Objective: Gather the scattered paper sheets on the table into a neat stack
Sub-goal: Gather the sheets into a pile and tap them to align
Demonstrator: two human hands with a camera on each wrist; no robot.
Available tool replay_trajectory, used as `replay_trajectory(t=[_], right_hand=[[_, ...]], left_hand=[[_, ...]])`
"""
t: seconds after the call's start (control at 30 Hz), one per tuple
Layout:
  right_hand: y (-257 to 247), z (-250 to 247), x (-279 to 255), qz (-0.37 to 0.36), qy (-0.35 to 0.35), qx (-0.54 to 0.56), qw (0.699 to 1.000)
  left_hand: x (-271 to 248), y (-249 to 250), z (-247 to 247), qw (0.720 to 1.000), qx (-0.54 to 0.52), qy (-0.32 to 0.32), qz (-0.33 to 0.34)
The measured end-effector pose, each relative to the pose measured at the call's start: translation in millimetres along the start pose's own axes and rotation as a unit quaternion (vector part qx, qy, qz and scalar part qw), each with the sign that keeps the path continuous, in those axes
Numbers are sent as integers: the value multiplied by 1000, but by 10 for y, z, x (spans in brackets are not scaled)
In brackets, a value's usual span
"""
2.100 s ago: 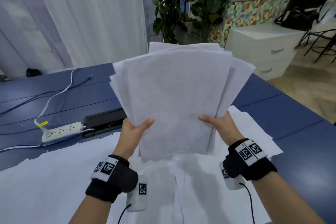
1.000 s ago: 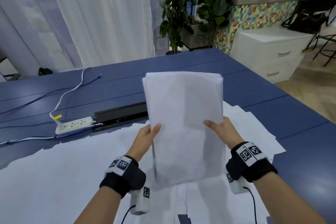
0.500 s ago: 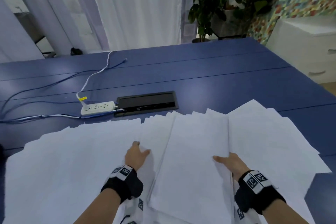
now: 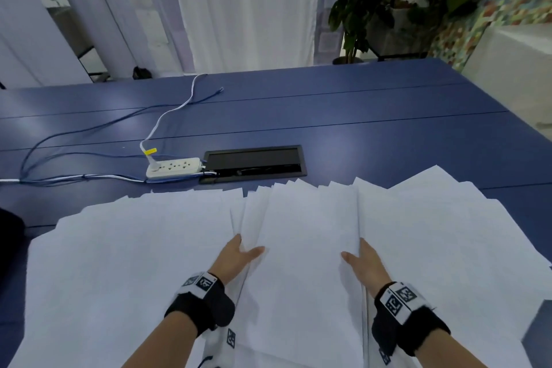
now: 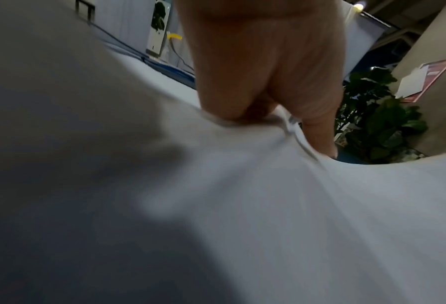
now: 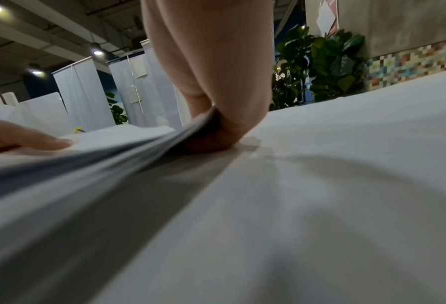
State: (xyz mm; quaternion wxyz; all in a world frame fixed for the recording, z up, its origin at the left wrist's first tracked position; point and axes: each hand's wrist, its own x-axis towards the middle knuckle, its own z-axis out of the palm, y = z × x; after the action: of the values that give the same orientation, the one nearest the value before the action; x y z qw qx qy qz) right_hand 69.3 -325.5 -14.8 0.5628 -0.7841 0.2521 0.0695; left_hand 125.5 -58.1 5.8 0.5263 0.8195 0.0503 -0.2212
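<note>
A squared-up stack of white paper sheets (image 4: pixel 304 248) lies flat near the table's front, on top of other loose sheets. My left hand (image 4: pixel 243 251) grips its left edge, thumb on top and fingers tucked under. My right hand (image 4: pixel 355 255) holds the right edge the same way. In the right wrist view the stack's layered edge (image 6: pixel 112 160) runs between thumb (image 6: pixel 22 137) and fingers (image 6: pixel 216 72). In the left wrist view my fingers (image 5: pixel 263 72) dig into the paper (image 5: pixel 268 195). More scattered sheets fan out to the left (image 4: pixel 119 263) and right (image 4: pixel 448 233).
The blue table (image 4: pixel 358 116) stretches away beyond the papers. A white power strip (image 4: pixel 173 167), blue cables (image 4: pixel 74 134) and a black cable hatch (image 4: pixel 255 163) lie just past the sheets. Potted plants (image 4: pixel 373 3) and a white cabinet (image 4: pixel 513 69) stand beyond the far edge.
The stack was held upright in the air, fanned out, then squared. Both hands have since lowered it flat onto the loose sheets and still hold its side edges.
</note>
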Motion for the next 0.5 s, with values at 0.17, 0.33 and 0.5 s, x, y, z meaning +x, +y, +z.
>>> replay_trajectory(t=[0.17,0.33,0.5], right_hand=[[-2,96,-23,-1,-39,26,999],[-259,96,-98,-16,2,202,979],[-1026,135,-330,-116,-137,219,959]], left_hand=[[-119,145,94,994,56,-39,87],[-447,621,-302,980,-53,-9,193],[-781,1016,-834,951,-171,37,257]])
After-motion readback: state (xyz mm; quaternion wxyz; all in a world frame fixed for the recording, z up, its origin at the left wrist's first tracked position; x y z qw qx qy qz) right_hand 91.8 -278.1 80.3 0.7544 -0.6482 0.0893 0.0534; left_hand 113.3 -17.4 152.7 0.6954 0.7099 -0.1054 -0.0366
